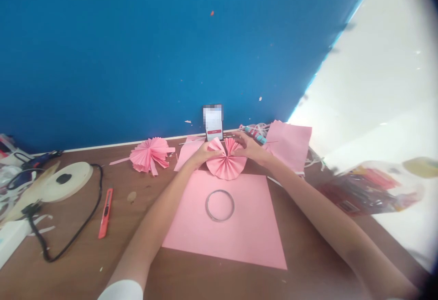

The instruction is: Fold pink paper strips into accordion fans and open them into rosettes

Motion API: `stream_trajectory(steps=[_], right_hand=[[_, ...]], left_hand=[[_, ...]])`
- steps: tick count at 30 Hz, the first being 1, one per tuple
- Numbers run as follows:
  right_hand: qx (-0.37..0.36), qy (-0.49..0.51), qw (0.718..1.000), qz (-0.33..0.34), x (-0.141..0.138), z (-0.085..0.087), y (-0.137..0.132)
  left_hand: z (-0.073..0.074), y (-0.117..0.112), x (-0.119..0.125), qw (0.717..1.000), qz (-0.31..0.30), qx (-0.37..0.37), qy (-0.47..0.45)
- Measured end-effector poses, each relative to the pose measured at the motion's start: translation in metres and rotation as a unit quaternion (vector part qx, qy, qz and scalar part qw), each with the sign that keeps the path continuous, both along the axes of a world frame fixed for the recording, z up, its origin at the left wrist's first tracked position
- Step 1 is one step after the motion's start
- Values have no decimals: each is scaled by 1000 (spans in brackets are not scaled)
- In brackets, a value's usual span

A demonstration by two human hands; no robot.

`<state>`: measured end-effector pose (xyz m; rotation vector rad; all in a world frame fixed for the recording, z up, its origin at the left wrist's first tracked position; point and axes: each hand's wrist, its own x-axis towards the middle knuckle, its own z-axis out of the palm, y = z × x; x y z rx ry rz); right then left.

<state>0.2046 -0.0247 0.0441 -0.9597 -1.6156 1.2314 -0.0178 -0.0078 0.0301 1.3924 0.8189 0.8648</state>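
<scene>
A pleated pink paper fan (226, 167), spread nearly into a full circle with a gap at the top, is between my two hands. My left hand (204, 153) grips its upper left edge. On the upper right edge, my right hand (249, 148) pinches the folds. Below the fan lies a flat pink paper sheet (253, 227) on the brown table, with a thin grey ring (220, 220) resting on it. Another pleated pink paper rosette (150, 155) with loose strips sits to the left.
A phone (214, 124) leans against the blue wall behind the fan. Left are a red utility knife (106, 213), a white tape roll (70, 181) and a black cable (82, 236). More pink paper (290, 142) and a plastic bag (369, 188) lie at right.
</scene>
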Motion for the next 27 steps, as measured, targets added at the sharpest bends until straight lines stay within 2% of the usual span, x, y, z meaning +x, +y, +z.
stream_trajectory(steps=[3, 5, 8, 13, 17, 22, 25, 27], right_hand=[[24, 9, 998, -64, -5, -6, 2], [36, 12, 996, -81, -9, -9, 3], [49, 27, 995, -78, -12, -9, 1], [71, 45, 996, -34, -11, -2, -7], [68, 77, 994, -41, -11, -4, -8], [14, 117, 989, -89, -16, -18, -1], [-2, 87, 990, -107, -20, -25, 0], [4, 71, 986, -148, -21, -25, 0]], left_hand=[[-2, 1, 1, 1000, -16, 11, 1], [-3, 1, 2, 1000, -20, 12, 1], [-3, 0, 3, 1000, -11, 13, -12], [-1, 0, 3, 999, -13, -4, -39], [-6, 4, 1, 994, 45, -41, -86], [-9, 7, 5, 976, 133, -51, -164], [-8, 5, 9, 976, 126, -19, -178], [-5, 2, 11, 981, 98, -8, -166]])
